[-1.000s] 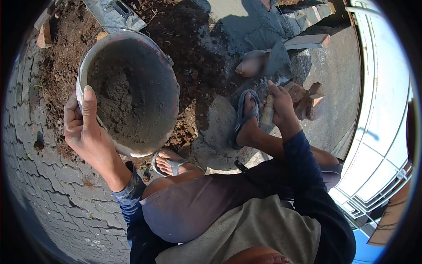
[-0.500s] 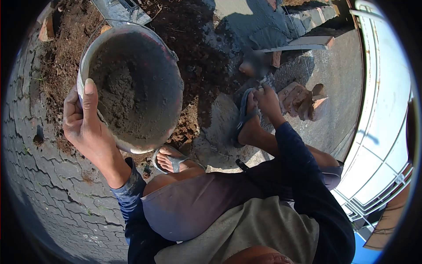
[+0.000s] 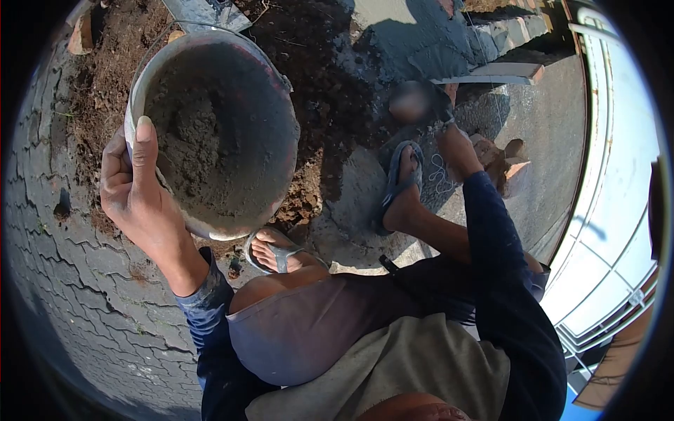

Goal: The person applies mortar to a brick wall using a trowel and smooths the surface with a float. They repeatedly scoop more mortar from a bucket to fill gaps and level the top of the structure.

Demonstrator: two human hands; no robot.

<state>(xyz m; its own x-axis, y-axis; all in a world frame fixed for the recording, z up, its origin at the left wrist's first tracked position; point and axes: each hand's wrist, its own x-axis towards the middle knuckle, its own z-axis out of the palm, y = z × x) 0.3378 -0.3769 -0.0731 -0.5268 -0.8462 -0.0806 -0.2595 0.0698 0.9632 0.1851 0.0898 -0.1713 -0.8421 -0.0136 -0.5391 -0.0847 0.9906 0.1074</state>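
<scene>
My left hand (image 3: 133,186) grips the near rim of a metal bucket (image 3: 277,105), thumb over the edge, holding it tilted above the ground. Grey mortar (image 3: 189,144) lies inside the bucket. My right hand (image 3: 458,151) is stretched forward past my sandalled right foot (image 3: 400,186) and is closed on a trowel; the trowel's blade (image 3: 421,102) is blurred and points toward the brick course. The handle is hidden in my fist.
Loose brown soil (image 3: 323,91) lies under and beyond the bucket. Broken bricks (image 3: 507,163) sit right of my right hand, and a long brick (image 3: 505,70) lies on grey mortar farther off. Paving stones (image 3: 77,281) cover the left. A white metal gate (image 3: 618,175) stands right.
My right hand has moved forward and right with the trowel, away from my foot. The bucket has shifted slightly up and right in my left hand.
</scene>
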